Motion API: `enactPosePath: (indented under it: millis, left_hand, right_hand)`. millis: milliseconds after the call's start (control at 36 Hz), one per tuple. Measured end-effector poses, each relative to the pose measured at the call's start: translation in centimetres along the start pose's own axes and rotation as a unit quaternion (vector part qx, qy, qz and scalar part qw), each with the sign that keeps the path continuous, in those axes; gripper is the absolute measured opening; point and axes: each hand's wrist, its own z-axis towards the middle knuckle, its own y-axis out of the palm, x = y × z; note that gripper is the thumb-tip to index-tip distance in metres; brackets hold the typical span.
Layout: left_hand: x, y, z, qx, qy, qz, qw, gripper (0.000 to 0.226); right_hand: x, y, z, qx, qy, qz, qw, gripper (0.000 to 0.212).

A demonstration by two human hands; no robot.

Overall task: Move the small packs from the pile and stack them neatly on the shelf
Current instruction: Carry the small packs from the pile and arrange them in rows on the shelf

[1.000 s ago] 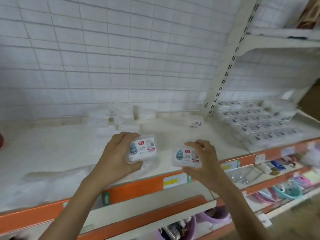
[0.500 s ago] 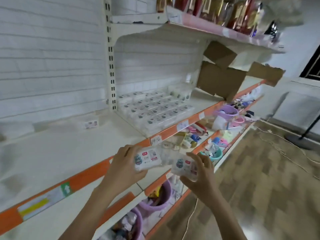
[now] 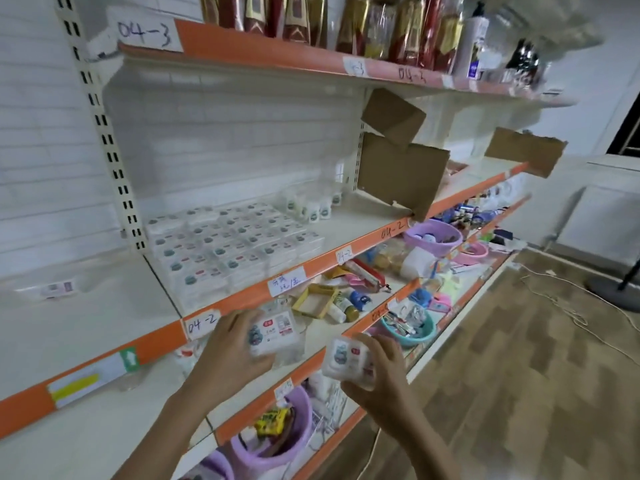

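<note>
My left hand [image 3: 230, 348] grips a small clear pack [image 3: 273, 332] with a red and blue label, held in front of the orange shelf edge [image 3: 304, 268]. My right hand [image 3: 379, 368] grips a second small pack [image 3: 348, 356], lower and to the right. On the white shelf [image 3: 353, 221] above them lie neat rows of stacked packs [image 3: 228, 244]. Several upright packs [image 3: 313, 204] stand behind those rows. One loose pack [image 3: 59, 289] lies on the shelf bay to the left.
Cardboard pieces [image 3: 401, 171] lean at the shelf's right end. Lower shelves hold purple bowls [image 3: 433, 237], a teal bowl [image 3: 410, 329] and mixed small goods. The top shelf carries red and gold packets [image 3: 311, 15]. A wooden floor [image 3: 519, 375] with a white cable lies to the right.
The view has swung right from the pile bay to the stacked rows. Both hands still hold their packs and have come nearer the shelf edge.
</note>
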Motion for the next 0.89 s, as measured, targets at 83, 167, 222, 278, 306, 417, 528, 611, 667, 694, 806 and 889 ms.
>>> enactPosePath:
  millis: [83,167,222,278,306,417,528,611,667,694,806,889]
  left_hand:
    - [-0.4,-0.4,2.6,0.001,-0.018,0.022,1.000,0.074]
    - [-1.0,-1.1,5.8,0.002,-0.045,0.042,0.998,0.077]
    - [-1.4,-1.5,8.0,0.009,-0.051,0.057,0.997,0.079]
    - [-1.7,-2.0,10.2,0.025,-0.043,0.068,0.996,0.082]
    - [-1.9,-2.2,11.4,0.033,-0.040,0.067,0.996,0.083]
    - [-3.2,-3.1,16.7,0.053,-0.060,0.058,0.995,0.074]
    - [-5.2,-3.8,22.3,0.060,-0.089,0.079,0.991,0.075]
    - [-6.9,-4.2,25.8,0.073,-0.110,0.100,0.986,0.076]
    - [-7.9,-4.3,27.6,0.079,-0.119,0.115,0.983,0.075]
    - [-8.6,-4.2,28.4,0.082,-0.125,0.121,0.981,0.073]
    - [-11.4,-3.6,31.7,0.091,-0.139,0.179,0.970,0.072]
    - [-13.4,-3.3,33.8,0.067,-0.152,0.236,0.957,0.072]
  right_hand:
    - [0.1,-0.6,2.9,-0.016,-0.001,0.017,1.000,0.070]
    - [-0.2,-1.1,6.5,-0.050,-0.003,0.052,0.997,0.068]
    - [0.0,-1.1,9.3,-0.058,-0.032,0.054,0.996,0.069]
    - [0.4,-0.9,12.4,-0.060,-0.055,0.057,0.995,0.069]
    - [0.3,-0.8,14.1,-0.066,-0.060,0.062,0.994,0.068]
    - [0.2,0.2,21.4,-0.072,-0.096,0.063,0.991,0.067]
    - [0.4,1.4,28.6,-0.100,-0.122,0.061,0.986,0.068]
    - [0.8,2.7,33.6,-0.123,-0.132,0.044,0.983,0.070]
    - [1.0,3.7,36.4,-0.146,-0.127,0.048,0.980,0.070]
    - [1.2,4.2,38.0,-0.161,-0.120,0.048,0.979,0.070]
    - [1.9,6.7,43.6,-0.195,-0.097,0.043,0.975,0.070]
    - [2.2,8.8,46.8,-0.214,-0.087,0.037,0.972,0.069]
